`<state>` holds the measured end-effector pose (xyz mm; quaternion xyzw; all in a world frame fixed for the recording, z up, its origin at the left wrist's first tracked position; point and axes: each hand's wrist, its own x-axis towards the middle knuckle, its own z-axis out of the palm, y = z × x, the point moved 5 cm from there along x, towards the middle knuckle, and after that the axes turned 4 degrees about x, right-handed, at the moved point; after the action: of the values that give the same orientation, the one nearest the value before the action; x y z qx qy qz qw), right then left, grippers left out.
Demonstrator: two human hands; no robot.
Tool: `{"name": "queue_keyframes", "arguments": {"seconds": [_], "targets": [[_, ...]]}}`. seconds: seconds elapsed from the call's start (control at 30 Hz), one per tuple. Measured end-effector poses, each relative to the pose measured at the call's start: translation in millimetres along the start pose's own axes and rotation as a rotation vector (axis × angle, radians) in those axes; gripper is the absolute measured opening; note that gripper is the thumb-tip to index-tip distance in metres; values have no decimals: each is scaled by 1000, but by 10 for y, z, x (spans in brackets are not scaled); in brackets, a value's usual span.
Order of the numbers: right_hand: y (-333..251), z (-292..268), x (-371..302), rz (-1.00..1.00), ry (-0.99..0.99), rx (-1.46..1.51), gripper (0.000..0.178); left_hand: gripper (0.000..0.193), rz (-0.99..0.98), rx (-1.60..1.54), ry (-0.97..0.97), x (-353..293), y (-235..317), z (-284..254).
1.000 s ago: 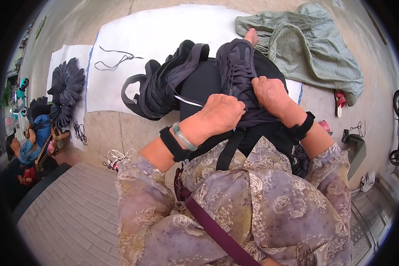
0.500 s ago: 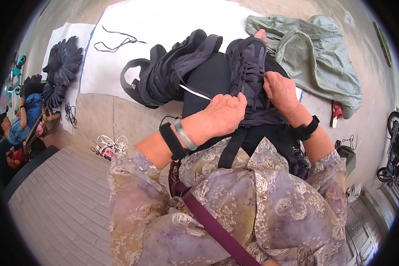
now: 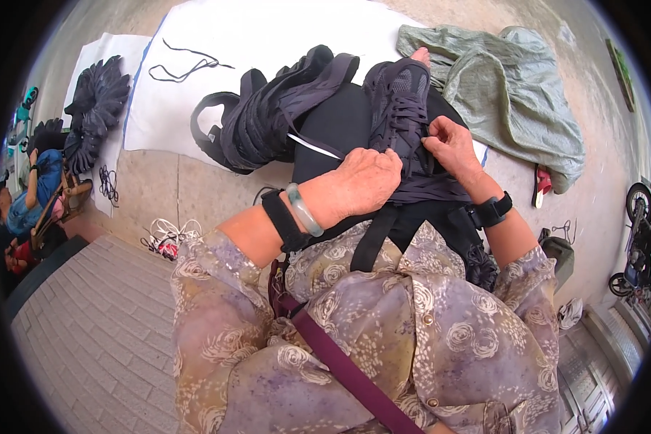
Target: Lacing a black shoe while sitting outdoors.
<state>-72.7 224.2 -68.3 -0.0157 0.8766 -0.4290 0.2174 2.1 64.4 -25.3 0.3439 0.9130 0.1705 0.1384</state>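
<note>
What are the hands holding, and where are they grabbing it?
Both hands hold the dark shoe upper on the lap. The left hand grips its lower edge; the right hand pinches the laces on its right side.

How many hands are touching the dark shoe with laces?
2: the left hand rests on the near side of the dark shoe, and the right hand pinches its laces.
</note>
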Motion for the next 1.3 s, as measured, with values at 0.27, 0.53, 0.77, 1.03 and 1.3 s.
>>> {"name": "queue_keyframes", "arguments": {"seconds": [0.27,0.53,0.77,1.03,1.3], "targets": [[30,-19,-59,-14,-23,118,21,21,-109,-129,-74,50,-63,-81],[-135,-29,-27,-161,266,-188,9,33,-444,-229,0,213,-403,-96],[-269,-77,-14,-463,312,-283,11,34,-447,-198,23,226,-465,-6],[255,43,31,56,19,266,14,38,-422,-250,39,215,-488,20],[-105,-195,72,-235,355,-556,7,37,-451,-208,-23,261,-471,40]]}}
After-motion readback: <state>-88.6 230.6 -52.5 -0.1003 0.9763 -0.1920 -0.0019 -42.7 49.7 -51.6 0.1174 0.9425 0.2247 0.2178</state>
